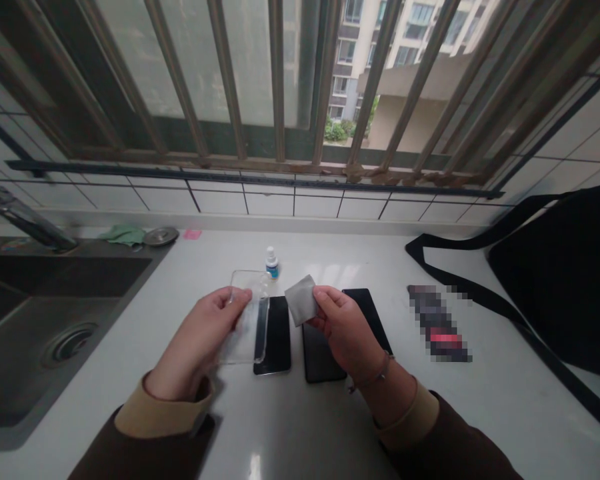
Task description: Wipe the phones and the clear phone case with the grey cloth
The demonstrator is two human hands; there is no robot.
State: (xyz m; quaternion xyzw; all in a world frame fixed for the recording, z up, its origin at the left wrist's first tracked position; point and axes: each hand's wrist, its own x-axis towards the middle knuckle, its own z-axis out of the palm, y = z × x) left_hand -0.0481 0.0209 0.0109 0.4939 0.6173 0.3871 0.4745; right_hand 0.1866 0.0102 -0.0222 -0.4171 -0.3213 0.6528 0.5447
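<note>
My left hand (pixel 205 330) grips a clear phone case (pixel 244 337) by its left side, thumb on the near face, with the case held up off the counter. Behind the case's right edge lies a black phone (pixel 279 333), partly seen through the plastic. In my right hand (pixel 341 327), a small grey cloth (pixel 301 300) is pinched between thumb and fingers. Below that hand rests a dark, flat, phone-like device (pixel 325 360). Another dark, flat device (pixel 370 310) is partly hidden behind the hand. A small white-and-blue bottle (pixel 272 267) stands just beyond the case.
On the left, a steel sink (pixel 130 283) with a tap (pixel 25 217) is set into the white counter (pixel 290 433). A green cloth (pixel 123 235), a round metal lid (pixel 161 236) and a pink piece (pixel 193 235) lie behind it. A black bag (pixel 560 273) with straps sits right.
</note>
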